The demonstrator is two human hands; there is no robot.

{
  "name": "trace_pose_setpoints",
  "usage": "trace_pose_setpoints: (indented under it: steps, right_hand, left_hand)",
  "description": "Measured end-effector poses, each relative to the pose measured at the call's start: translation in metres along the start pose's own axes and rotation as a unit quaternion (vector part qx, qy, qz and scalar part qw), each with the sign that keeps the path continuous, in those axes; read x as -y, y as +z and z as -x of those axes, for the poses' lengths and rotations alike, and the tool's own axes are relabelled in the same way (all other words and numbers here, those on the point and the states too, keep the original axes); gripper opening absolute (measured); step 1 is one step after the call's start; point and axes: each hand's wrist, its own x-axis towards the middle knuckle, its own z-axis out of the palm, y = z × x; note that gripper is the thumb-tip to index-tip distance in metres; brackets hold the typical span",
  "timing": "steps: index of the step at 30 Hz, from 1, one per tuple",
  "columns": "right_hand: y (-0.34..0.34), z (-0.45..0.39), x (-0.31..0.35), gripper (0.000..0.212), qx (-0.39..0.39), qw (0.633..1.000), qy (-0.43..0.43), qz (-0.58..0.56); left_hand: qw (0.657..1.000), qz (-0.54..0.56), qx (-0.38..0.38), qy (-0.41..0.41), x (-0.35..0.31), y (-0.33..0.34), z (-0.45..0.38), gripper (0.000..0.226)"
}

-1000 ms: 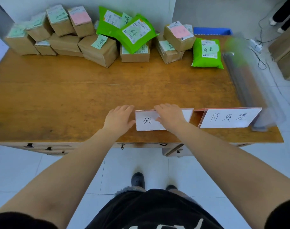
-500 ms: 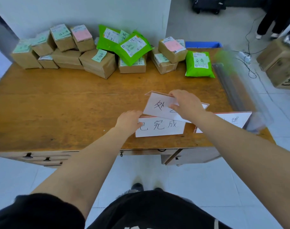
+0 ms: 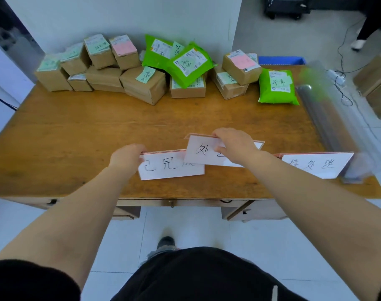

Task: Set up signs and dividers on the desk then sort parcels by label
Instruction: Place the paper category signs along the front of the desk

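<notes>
The right hand point(image 3: 235, 146) is closed over the top edge of a white sign card point(image 3: 203, 152) with handwritten characters, fingers curled over the rim; the card is tilted, and whether it is lifted clear of the table point(image 3: 81, 129) or touching it cannot be told. That card overlaps the right end of a second sign point(image 3: 171, 168), which stands just in front of the left hand. The left hand point(image 3: 126, 158) pinches the top left corner of this second sign, fingers bent over its edge. To the right of the right hand, close to the forearm, a third sign point(image 3: 315, 166) stands near the table's front edge. Beyond it, further right, clear plastic dividers point(image 3: 335, 118) lie along the table's right side, blurred and hard to make out.

Well beyond both hands, along the far edge against the wall, the parcels sit in a row. Ahead of the left hand are stacked brown cardboard boxes point(image 3: 102, 68) with green and pink labels. Ahead and between the hands, green plastic mailer bags point(image 3: 183, 61) lie on top of more boxes. Ahead of the right hand is another pair of boxes point(image 3: 237, 74), with a single green mailer bag point(image 3: 276, 86) just beside them, lying flat.
</notes>
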Motion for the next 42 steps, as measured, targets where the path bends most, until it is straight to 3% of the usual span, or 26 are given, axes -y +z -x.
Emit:
trace_pose_setpoints:
  steps: [6,10,15,21,27,42]
  right_hand:
    - [0.024,-0.018,0.023,0.027,0.046,0.997,0.012,0.053]
    - [0.037,-0.023,0.032,0.027,0.073,0.994,0.019,0.080]
    - [0.050,-0.025,0.038,0.026,0.095,0.990,0.042,0.096]
    - [0.054,-0.024,0.036,0.039,0.096,0.988,0.054,0.108]
    - [0.056,-0.022,0.036,0.038,0.098,0.989,0.064,0.090]
    - [0.059,-0.031,0.085,0.034,0.095,0.989,0.066,0.088]
  left_hand:
    - [0.999,-0.017,0.012,-0.034,0.079,-0.010,-0.010,0.026]
    - [0.999,-0.031,0.012,-0.004,0.103,-0.014,-0.014,0.029]
    - [0.997,0.009,0.025,0.071,0.090,-0.018,-0.019,0.051]
    - [0.988,-0.006,0.038,0.148,0.046,-0.009,-0.024,0.049]
    - [0.988,-0.025,0.032,0.151,0.047,-0.005,-0.022,0.033]
    - [0.990,-0.035,0.030,0.135,0.118,-0.007,-0.017,0.032]
